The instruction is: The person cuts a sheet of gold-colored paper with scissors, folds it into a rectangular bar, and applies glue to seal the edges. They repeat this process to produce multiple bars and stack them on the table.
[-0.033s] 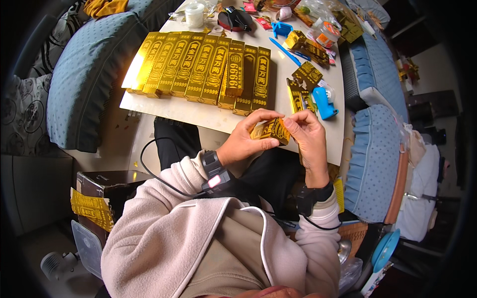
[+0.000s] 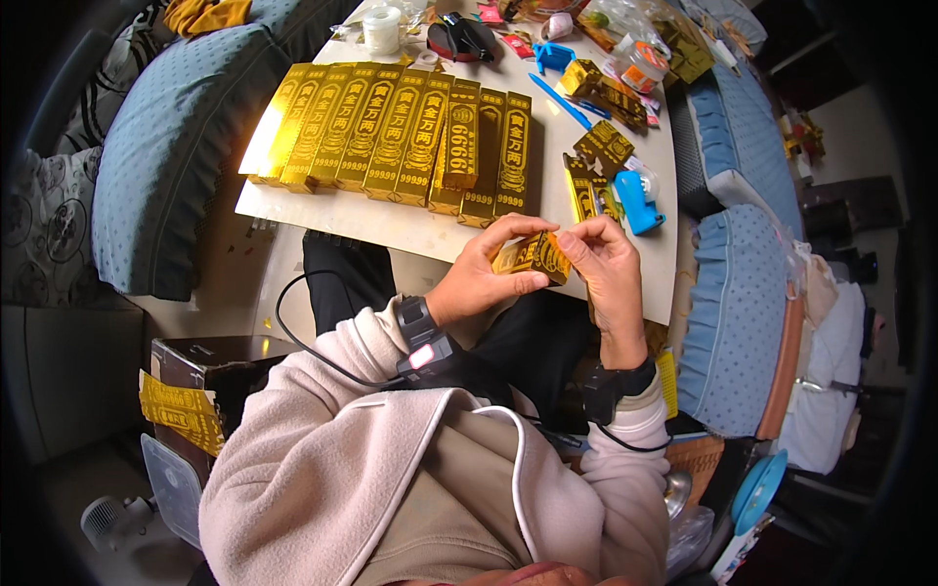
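Item: one gold carton (image 2: 523, 257), seemingly unfinished, pinched in the fingers (image 2: 510, 230) of left hand (image 2: 476, 281) and right hand (image 2: 610, 275); on the tabletop (image 2: 547, 166), a row of gold boxes (image 2: 396, 127), seemingly complete

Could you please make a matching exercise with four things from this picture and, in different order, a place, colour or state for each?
1. row of gold boxes
2. yellow cloth
3. left hand
4. fleece jacket

A. pale pink
B. on the white table
C. holding a gold carton
D. near the upper left edge

Pairs: 1-B; 2-D; 3-C; 4-A.
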Demonstrator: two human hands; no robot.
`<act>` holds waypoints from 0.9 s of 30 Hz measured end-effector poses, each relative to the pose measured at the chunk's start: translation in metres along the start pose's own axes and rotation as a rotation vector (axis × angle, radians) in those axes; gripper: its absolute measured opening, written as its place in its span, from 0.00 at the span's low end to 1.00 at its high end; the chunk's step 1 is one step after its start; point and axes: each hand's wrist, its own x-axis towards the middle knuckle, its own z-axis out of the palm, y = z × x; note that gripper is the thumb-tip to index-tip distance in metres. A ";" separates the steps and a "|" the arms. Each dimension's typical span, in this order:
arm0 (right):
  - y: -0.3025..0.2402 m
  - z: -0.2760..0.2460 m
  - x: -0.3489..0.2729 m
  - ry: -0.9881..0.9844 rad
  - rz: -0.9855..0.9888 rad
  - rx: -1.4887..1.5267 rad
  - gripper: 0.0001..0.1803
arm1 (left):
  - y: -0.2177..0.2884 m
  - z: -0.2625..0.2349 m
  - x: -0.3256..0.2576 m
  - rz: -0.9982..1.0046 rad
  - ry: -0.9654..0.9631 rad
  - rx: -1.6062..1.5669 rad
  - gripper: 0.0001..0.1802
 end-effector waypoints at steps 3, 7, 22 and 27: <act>0.001 0.000 0.001 -0.004 -0.037 -0.020 0.07 | 0.002 0.000 0.001 -0.001 -0.003 0.027 0.32; 0.000 -0.001 0.001 -0.002 -0.026 -0.031 0.06 | 0.004 -0.001 0.001 -0.006 -0.019 0.031 0.31; 0.001 -0.004 -0.012 0.014 0.011 -0.084 0.09 | -0.001 -0.001 0.002 -0.070 -0.026 -0.140 0.33; 0.002 0.000 -0.018 -0.014 -0.238 -0.218 0.17 | 0.000 -0.001 0.000 -0.073 -0.016 -0.144 0.33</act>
